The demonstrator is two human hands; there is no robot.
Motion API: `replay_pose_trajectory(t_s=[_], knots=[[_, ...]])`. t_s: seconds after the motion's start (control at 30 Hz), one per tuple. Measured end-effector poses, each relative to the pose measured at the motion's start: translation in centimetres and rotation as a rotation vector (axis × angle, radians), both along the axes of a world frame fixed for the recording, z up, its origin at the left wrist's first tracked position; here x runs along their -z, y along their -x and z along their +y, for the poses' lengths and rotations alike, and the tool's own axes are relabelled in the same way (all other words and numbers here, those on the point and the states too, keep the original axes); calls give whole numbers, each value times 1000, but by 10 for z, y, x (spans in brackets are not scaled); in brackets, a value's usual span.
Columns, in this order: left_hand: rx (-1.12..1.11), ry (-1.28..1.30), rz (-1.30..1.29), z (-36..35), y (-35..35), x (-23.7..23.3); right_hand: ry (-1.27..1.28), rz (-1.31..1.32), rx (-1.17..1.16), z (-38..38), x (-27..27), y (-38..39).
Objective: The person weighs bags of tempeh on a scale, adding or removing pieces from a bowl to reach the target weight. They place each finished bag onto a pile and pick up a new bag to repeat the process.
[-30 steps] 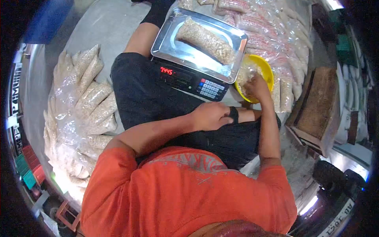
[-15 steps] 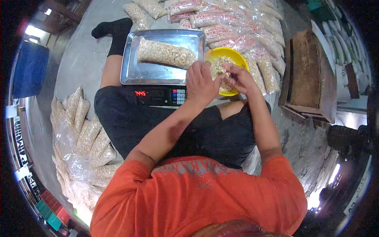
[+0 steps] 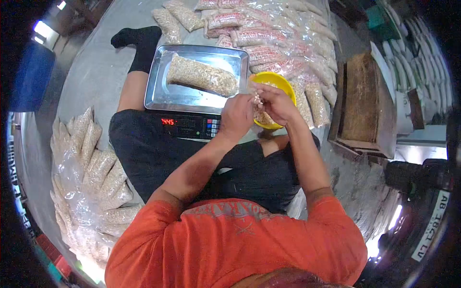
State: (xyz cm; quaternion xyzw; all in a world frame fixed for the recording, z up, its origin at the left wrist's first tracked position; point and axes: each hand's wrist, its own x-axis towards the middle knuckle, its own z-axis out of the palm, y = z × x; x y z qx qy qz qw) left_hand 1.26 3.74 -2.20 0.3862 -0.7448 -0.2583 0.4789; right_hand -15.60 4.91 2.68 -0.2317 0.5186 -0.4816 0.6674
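A clear bag packed with pale, grain-like pieces [image 3: 201, 76] lies on the metal tray [image 3: 192, 101] of a digital scale [image 3: 185, 126] with a lit red display. My left hand [image 3: 236, 115] is closed beside the tray's lower right corner; what its fingers hold, if anything, is hidden. My right hand [image 3: 276, 103] is pinched round a few pale pieces [image 3: 258, 100], close to my left fingertips. Both hands are over or beside a yellow bowl [image 3: 288, 85] holding more loose pieces.
Filled bags with red print [image 3: 259, 37] cover the floor ahead. More filled bags [image 3: 89, 177] are piled at the left. A wooden box [image 3: 360, 101] stands at the right, and a blue container [image 3: 33, 74] at the far left.
My hands have come together at the bowl's near left side, and my left fingers have curled in from a more spread pose. The whole view has shifted slightly.
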Motion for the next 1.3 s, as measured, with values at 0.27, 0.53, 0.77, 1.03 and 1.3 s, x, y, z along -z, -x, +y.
replay_pose_trajectory(t_s=[0.27,0.53,0.77,1.03,1.3], knots=[[-74,-273,238,-6,-7,-14,63,105,-64,-11,-14,-14],[-21,64,162,-18,-20,-3,-55,340,-356,-45,-18,-24],[-53,-140,178,-18,-26,-2,-119,146,-31,-46,-37,-53],[-76,-207,291,-12,-19,-7,581,1768,-763,-45,-41,-40],[-4,-304,166,-10,-23,-20,468,1284,363,11,6,-42]])
